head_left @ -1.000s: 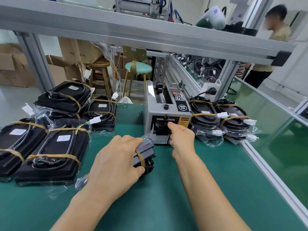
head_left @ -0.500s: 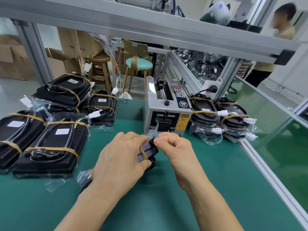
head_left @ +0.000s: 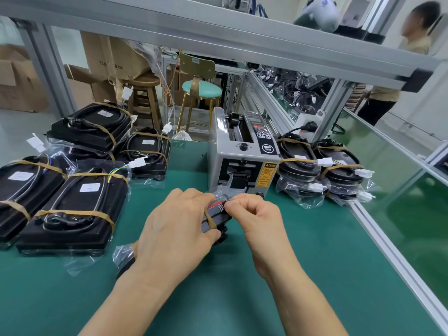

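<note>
A black plastic part (head_left: 215, 220) in a clear bag, bound with a tan rubber band, lies on the green mat (head_left: 315, 275) in the middle. My left hand (head_left: 174, 234) lies over it and grips it, hiding most of it. My right hand (head_left: 257, 214) has curled fingers and pinches a clear strip of tape at the part's far end, where a red patch shows. A grey tape dispenser (head_left: 242, 161) stands just behind both hands, with tape sticking out of its slot.
Several bagged, banded black parts (head_left: 72, 207) lie stacked at the left, and more of the banded parts (head_left: 320, 166) sit right of the dispenser. An aluminium rail (head_left: 400, 258) edges the mat at the right. Stools and cardboard boxes stand behind. A person (head_left: 388, 93) stands at the far right.
My right hand drew back from the dispenser's slot with a strip of tape and came to the part's far end. My left hand stayed on the part.
</note>
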Motion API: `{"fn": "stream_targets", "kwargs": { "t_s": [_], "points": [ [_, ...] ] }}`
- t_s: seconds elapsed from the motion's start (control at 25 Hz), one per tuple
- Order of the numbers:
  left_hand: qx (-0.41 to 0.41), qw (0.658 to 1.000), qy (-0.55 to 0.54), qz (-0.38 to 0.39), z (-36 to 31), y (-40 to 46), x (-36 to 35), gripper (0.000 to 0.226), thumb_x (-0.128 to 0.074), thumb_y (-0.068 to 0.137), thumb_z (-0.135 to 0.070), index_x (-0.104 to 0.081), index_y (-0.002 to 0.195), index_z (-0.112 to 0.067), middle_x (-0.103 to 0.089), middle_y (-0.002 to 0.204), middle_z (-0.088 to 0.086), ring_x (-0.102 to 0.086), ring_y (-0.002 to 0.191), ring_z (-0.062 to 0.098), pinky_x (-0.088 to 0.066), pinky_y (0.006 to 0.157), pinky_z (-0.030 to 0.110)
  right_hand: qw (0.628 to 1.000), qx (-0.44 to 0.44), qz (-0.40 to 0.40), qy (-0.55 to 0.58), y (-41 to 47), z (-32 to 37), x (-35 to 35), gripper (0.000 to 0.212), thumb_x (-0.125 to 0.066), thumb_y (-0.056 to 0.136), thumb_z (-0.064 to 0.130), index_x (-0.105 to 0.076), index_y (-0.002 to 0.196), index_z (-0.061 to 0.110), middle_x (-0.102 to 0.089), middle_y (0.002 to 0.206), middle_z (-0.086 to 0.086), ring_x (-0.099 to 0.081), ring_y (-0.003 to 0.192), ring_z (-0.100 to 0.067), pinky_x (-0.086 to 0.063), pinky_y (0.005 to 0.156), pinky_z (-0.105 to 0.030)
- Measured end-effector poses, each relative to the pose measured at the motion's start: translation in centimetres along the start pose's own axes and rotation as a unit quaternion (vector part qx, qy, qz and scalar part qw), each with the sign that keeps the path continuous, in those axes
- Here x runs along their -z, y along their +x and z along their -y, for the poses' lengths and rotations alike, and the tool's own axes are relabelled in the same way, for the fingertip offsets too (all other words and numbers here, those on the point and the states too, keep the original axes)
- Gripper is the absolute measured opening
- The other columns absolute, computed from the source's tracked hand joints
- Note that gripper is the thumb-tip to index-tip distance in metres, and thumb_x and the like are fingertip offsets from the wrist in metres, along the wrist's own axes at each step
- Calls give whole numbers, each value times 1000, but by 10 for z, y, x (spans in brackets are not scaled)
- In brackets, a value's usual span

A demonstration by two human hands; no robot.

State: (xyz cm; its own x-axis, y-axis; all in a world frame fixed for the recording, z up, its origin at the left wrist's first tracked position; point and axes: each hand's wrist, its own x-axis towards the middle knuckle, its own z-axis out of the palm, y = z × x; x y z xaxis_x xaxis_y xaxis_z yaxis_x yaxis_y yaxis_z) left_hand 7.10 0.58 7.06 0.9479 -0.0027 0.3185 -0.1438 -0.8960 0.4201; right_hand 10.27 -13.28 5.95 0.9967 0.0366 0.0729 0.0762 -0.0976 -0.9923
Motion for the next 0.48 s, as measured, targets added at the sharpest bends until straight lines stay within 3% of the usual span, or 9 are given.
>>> {"fn": "stream_targets", "kwargs": {
  "t_s": [0.12, 0.32, 0.4, 0.48],
  "points": [
    [0, 1000, 3, 1, 0, 0, 0, 40, -67, 74, -45, -56, 110, -35, -55, 106, -17, -42, 97, 8, -40, 80, 27, 999, 16, -29, -40, 0, 0, -2, 33, -69, 79, 5, -60, 49, 16, -62, 69, 12, -57, 79, -5, -45, 72, -19],
    [2, 1000, 5, 6, -3, 0, 0, 40, -69, 73, -44, -57, 110, -35, -56, 106, -16, -43, 97, 9, -41, 78, 27, 993, 28, -67, -93, -2, 1, -7, 38, -68, 73, 4, -55, 45, 26, -64, 79, -1, -55, 69, 2, -42, 66, -17],
    [5, 1000, 4, 5, -3, 0, 1, 40, -69, 72, -43, -58, 109, -35, -56, 106, -16, -43, 96, 10, -41, 78, 27, 992, 7, -91, -82, 2, -3, -6, 23, -67, 73, 7, -58, 63, 25, -63, 87, 1, -56, 71, 3, -42, 68, -19],
    [6, 1000, 4, 4, -4, 0, 0, 40, -69, 73, -42, -58, 110, -35, -57, 105, -16, -43, 96, 10, -41, 78, 28, 994, -35, -100, 15, 2, -8, -6, 22, -66, 79, 10, -56, 89, 26, -59, 95, 5, -61, 84, -5, -49, 77, -25]
  ]
}}
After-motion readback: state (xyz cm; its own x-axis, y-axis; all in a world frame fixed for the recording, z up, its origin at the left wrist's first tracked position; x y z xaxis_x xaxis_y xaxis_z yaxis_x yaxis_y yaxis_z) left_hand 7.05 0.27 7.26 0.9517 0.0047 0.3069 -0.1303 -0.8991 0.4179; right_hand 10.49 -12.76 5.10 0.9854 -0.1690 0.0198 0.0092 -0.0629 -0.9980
